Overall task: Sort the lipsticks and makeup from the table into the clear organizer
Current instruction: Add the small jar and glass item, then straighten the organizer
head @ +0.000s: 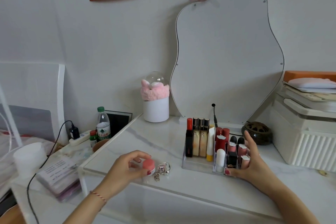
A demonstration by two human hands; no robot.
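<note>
Left hand (130, 166) pinches small pink-lidded jar (149, 166) low over the desk (160, 140), thumb in front, likely lifting it for sorting. Right hand (250, 160), fingers spread, cups right end of clear organizer (196, 164), apparently steadying it. Organizer holds upright lipsticks (221, 142) and gold tubes. Keyring (162, 169) lies just right of the jar. Jar: squat, white base.
</note>
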